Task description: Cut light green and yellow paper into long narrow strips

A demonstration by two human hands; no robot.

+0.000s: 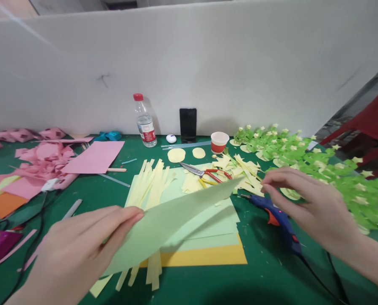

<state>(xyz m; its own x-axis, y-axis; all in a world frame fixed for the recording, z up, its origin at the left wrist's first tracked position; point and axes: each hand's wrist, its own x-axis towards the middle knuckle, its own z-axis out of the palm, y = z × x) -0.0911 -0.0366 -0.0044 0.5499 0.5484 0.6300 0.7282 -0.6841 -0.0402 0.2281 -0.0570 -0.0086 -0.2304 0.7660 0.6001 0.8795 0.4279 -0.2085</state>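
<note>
Pinched between the thumb and fingers of my left hand (pixel 81 243) is a pale green paper sheet (pixel 172 220), tilted above the pile. My right hand (pixel 312 207) has thumb and fingertips together near the sheet's raised far corner, apart from it; whatever they hold is too small to make out. Below that hand a blue glue gun (pixel 280 218) lies on the table. Under the raised sheet are light green sheets (pixel 208 228), a yellow-orange sheet (pixel 208 256) and pale yellow paper strips (pixel 153 186). Scissors (pixel 204 172) with red handles rest on the pile, beside yellow scraps (pixel 242 171).
Green paper plants with stars (pixel 280 146) fill the right side. A paper cup (pixel 219 143), phone (pixel 188 125) and water bottle (pixel 146 123) stand along the white partition (pixel 239 63). Pink papers (pixel 95 156) and a purple object (pixel 0 250) with cables lie left.
</note>
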